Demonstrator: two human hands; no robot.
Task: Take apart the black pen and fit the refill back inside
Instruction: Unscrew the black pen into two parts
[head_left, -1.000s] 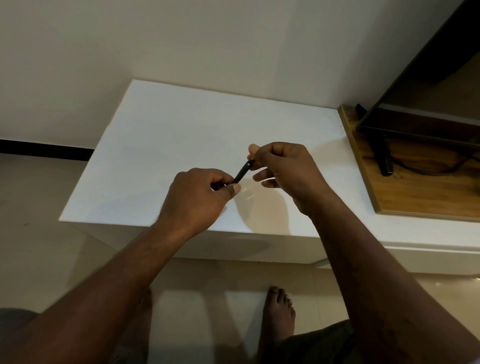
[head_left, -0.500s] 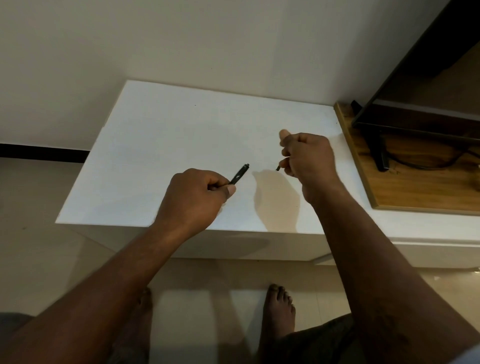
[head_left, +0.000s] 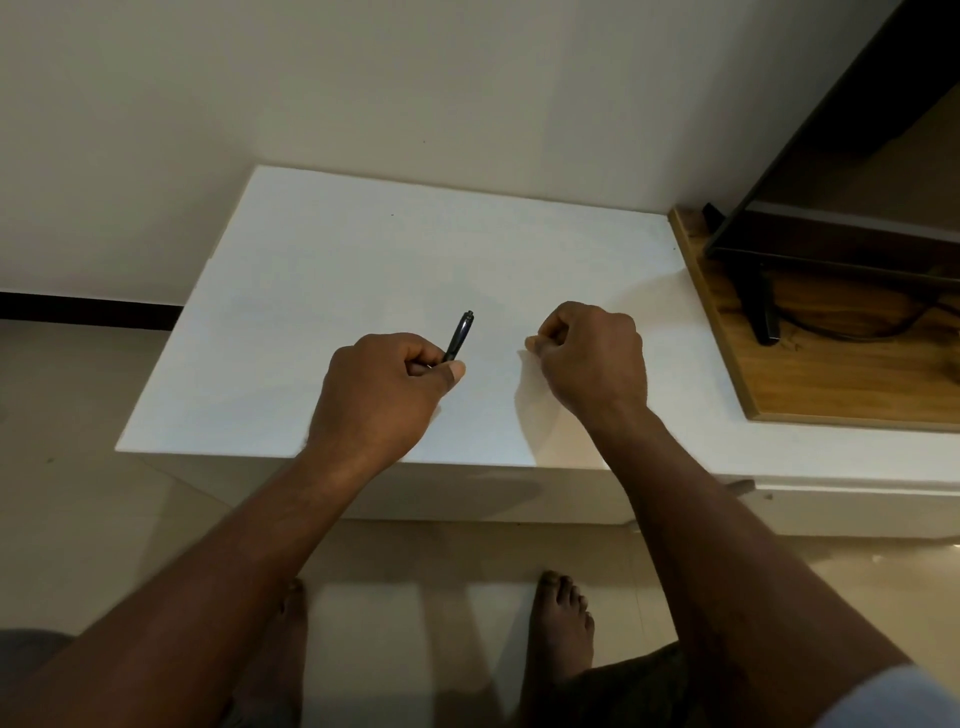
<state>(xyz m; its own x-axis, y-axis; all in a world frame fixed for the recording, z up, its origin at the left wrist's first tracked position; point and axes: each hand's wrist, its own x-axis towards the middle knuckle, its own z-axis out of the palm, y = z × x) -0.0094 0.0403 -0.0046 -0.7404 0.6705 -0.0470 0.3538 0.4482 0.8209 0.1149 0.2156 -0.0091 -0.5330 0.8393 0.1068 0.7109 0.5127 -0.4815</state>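
Observation:
My left hand (head_left: 384, 395) is closed around the lower part of the black pen (head_left: 459, 338). The pen's barrel sticks out up and to the right, over the white table (head_left: 322, 270). My right hand (head_left: 592, 358) is curled in a fist a short way to the right of the pen, low over the table, with thumb and forefinger pinched together. The small dark piece pulled off the pen is hidden inside that pinch. The two hands are apart.
A wooden board (head_left: 831, 374) lies at the table's right end and carries a dark screen (head_left: 841, 171), its stand and a cable. The wall runs behind the table. My bare feet (head_left: 561, 618) stand on the tiled floor below the front edge.
A second ago both hands held the pen together. My right hand pulled away to the right with a small dark piece, then sank toward the table. My left hand kept the pen.

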